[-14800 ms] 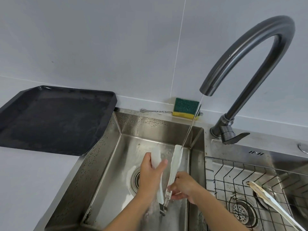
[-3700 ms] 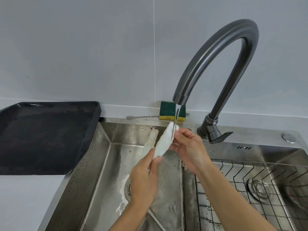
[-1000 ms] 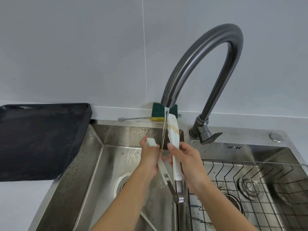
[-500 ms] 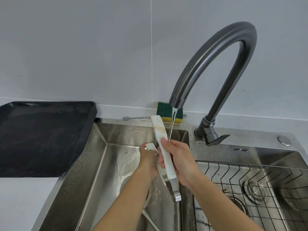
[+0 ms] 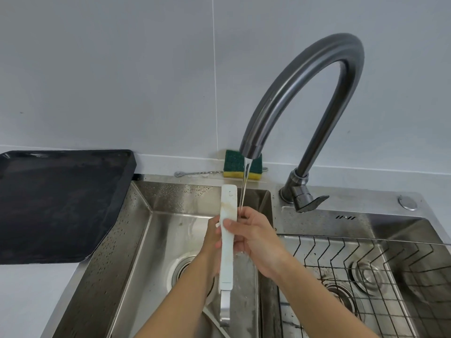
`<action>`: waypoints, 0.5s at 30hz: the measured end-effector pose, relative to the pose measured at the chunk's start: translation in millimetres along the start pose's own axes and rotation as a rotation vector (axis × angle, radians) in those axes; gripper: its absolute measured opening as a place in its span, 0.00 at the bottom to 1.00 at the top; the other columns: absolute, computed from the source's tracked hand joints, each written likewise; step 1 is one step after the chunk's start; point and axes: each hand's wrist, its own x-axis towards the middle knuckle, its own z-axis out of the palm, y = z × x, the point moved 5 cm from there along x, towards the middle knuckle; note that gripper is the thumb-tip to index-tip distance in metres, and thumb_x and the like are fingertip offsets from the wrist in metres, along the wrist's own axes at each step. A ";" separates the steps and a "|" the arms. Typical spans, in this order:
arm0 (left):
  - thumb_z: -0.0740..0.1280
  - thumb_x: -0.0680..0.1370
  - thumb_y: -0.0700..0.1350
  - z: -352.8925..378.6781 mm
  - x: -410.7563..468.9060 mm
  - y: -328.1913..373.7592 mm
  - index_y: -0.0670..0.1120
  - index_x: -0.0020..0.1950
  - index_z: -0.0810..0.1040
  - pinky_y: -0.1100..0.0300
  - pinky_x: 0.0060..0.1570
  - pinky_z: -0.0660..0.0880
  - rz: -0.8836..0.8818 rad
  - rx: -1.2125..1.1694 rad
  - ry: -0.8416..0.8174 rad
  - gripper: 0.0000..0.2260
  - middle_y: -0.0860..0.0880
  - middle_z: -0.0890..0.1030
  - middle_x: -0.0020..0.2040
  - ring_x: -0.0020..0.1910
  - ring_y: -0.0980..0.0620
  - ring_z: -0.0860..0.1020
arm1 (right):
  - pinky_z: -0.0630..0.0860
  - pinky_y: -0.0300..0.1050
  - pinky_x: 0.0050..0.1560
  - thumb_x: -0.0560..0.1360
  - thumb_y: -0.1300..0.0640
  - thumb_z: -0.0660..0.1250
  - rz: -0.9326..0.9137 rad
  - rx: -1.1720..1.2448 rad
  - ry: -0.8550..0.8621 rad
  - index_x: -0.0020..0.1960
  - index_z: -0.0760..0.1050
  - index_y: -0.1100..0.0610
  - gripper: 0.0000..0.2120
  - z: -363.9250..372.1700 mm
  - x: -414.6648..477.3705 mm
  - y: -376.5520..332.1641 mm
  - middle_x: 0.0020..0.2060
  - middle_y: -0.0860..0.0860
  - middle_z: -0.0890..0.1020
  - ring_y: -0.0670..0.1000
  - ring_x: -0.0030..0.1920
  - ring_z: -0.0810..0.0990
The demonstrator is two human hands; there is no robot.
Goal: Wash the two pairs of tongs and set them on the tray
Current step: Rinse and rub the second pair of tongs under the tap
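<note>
A pair of white tongs (image 5: 227, 257) stands upright over the left sink basin (image 5: 146, 240), metal hinge end down, with a brownish stain near the top tip. My right hand (image 5: 253, 240) grips the near arm around its middle. My left hand (image 5: 211, 242) sits behind the tongs, closed on the far arm, which is mostly hidden. Water from the faucet (image 5: 305, 76) runs just right of the upper tip onto my right fingers. A pale strip (image 5: 211, 319) lies on the basin floor under my arms; I cannot tell what it is. The black tray (image 5: 61, 203) rests on the counter at left.
A green and yellow sponge (image 5: 235, 164) and a thin metal tool (image 5: 195, 172) lie on the ledge behind the sink. The right basin holds a wire rack (image 5: 366, 276). The faucet lever (image 5: 310, 201) points right. White counter lies at lower left.
The tongs have swung from a leftward tilt to straight upright, and my right hand has slid a little higher. The stream now lands on my right fingers beside the tip.
</note>
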 end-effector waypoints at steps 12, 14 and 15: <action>0.61 0.78 0.55 3.5 -52.6 52.5 0.42 0.51 0.83 0.48 0.49 0.77 0.026 -0.070 -0.264 0.19 0.41 0.82 0.45 0.44 0.43 0.80 | 0.82 0.52 0.37 0.76 0.63 0.66 -0.033 0.055 0.091 0.53 0.72 0.64 0.08 -10.0 3.7 4.9 0.36 0.59 0.84 0.56 0.35 0.84; 0.65 0.74 0.57 10.5 -67.0 53.2 0.45 0.56 0.81 0.51 0.43 0.80 0.038 -0.064 -0.325 0.19 0.41 0.83 0.45 0.42 0.45 0.82 | 0.80 0.50 0.35 0.76 0.60 0.65 -0.044 0.014 0.131 0.51 0.73 0.64 0.07 -12.6 4.0 5.7 0.35 0.58 0.84 0.57 0.35 0.83; 0.67 0.71 0.58 14.5 -74.0 53.4 0.47 0.59 0.79 0.50 0.43 0.81 0.062 -0.047 -0.355 0.21 0.41 0.82 0.47 0.42 0.45 0.82 | 0.79 0.48 0.33 0.76 0.59 0.65 -0.059 -0.041 0.152 0.50 0.73 0.63 0.07 -13.9 3.9 4.7 0.35 0.58 0.83 0.56 0.34 0.83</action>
